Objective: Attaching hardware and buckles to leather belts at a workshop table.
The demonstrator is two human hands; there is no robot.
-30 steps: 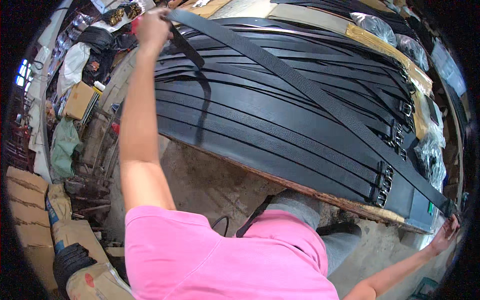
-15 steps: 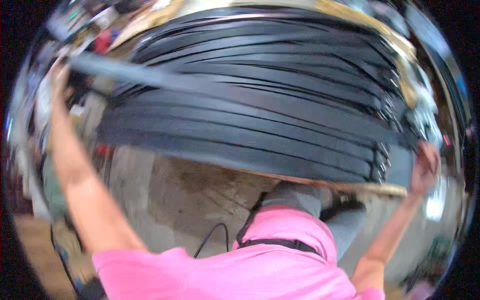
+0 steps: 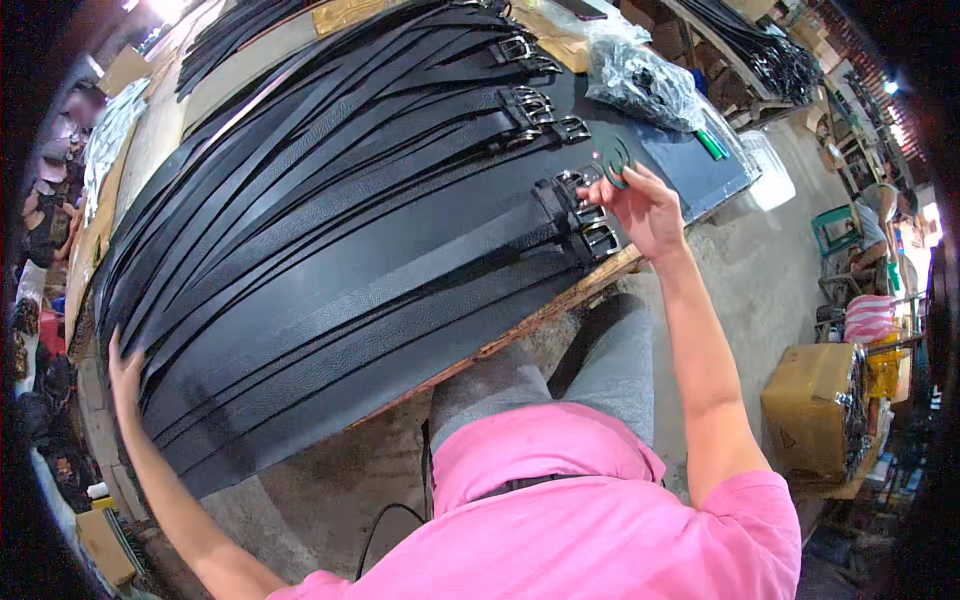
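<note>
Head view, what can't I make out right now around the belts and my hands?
All in the head view:
- Belts: exact count; they overlap one another.
- Right hand: its fingers cover part of the buckle there.
- Left hand: whether it grips a belt; small, among merging dark strips.
- Plastic bag: contents; creases and glare.
- Person at far right: what they handle; too small.

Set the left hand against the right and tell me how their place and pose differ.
The left hand is at the left ends of the black belts; the right hand is by the buckles.
The left hand's fingers look fairly straight; the right hand's are bent, near a dark green ring-like thing.
Both hands are bare.
</note>
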